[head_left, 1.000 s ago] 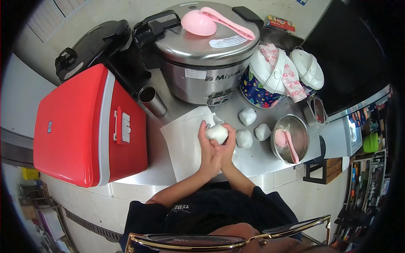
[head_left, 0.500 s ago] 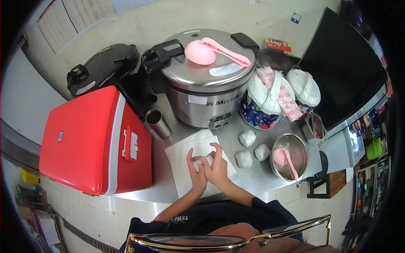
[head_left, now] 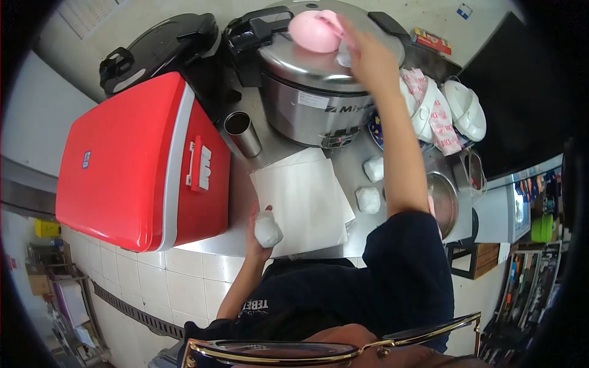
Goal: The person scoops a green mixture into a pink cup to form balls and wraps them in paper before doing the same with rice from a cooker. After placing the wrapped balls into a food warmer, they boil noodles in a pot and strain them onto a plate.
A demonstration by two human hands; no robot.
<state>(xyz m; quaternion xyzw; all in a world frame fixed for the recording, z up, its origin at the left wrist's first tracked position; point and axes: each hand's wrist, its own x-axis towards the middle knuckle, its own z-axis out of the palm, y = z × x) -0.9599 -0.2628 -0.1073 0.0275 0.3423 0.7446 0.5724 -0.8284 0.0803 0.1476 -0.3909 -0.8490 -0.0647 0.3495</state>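
Observation:
My left hand [head_left: 256, 236] holds a white wrapped ball [head_left: 267, 229] at the near edge of the steel table, left of the stacked white paper sheets [head_left: 304, 199]. My right hand [head_left: 365, 52] is stretched out over the lid of the large steel rice cooker [head_left: 307, 113], with its fingers around the handle of a pink scoop [head_left: 314, 32]. White balls [head_left: 368, 200] lie to the right of the paper, partly behind my right arm. Beyond that arm is a steel bowl [head_left: 443, 205], also partly covered.
A red cooler box [head_left: 123, 165] stands at the left, a steel cup [head_left: 243, 134] beside it and a black-lidded cooker [head_left: 159, 49] behind. White-lidded containers [head_left: 464, 111] are at the right, near a small metal holder [head_left: 472, 170].
My hands have parted. The right one has reached up and forward to the pink scoop on the cooker; the left one has moved left with the ball. The view has shifted.

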